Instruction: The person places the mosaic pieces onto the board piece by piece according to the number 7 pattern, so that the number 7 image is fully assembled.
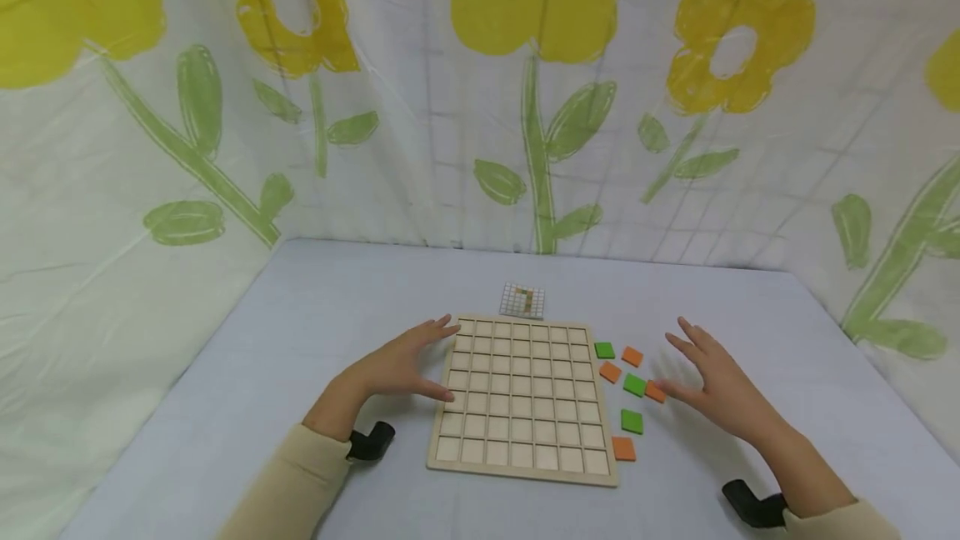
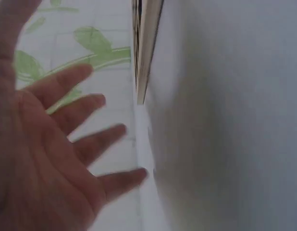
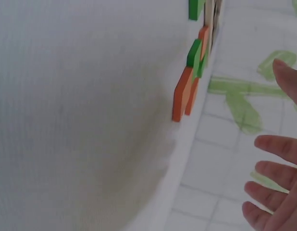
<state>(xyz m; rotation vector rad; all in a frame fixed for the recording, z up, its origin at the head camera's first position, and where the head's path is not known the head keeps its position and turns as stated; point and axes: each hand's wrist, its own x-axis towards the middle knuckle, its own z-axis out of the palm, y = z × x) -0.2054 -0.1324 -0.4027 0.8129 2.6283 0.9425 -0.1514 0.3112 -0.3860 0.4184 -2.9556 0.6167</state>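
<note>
Two hands, the left hand (image 1: 397, 361) and the right hand (image 1: 716, 390), are being held open over a pale table (image 1: 375, 290), with fingers spread and palms turned inward. Each wrist is being circled by a black band (image 1: 372, 442), and the forearms are being covered by beige sleeves (image 1: 288, 482). Between the hands, a wooden grid board (image 1: 525, 473) is being supported flat on the table, with the left hand being held at its left edge. Along its right side, seven tiles are being shown — three green tiles (image 1: 632, 421) and four orange tiles (image 1: 623, 448) — with the right hand being held just beyond them. Past the board's far edge, a small gridded card (image 1: 522, 301) is being displayed. Everything is being backed by a white curtain (image 1: 397, 157) patterned with yellow flowers (image 1: 491, 15).
</note>
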